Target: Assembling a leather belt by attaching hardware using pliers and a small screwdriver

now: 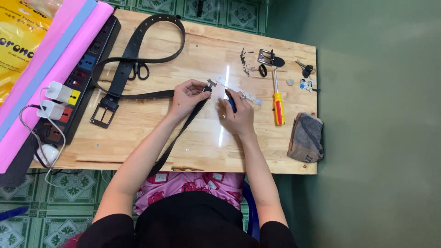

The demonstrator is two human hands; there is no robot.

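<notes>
On pale wood, left hand [186, 97] pinches matte strap [183, 128] (flat, black).

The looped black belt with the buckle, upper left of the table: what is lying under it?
Under the looped black belt lie black-handled scissors; only their finger loops show, the blades being covered by the strap. Elsewhere beneath it only the bare wooden table shows.
</notes>
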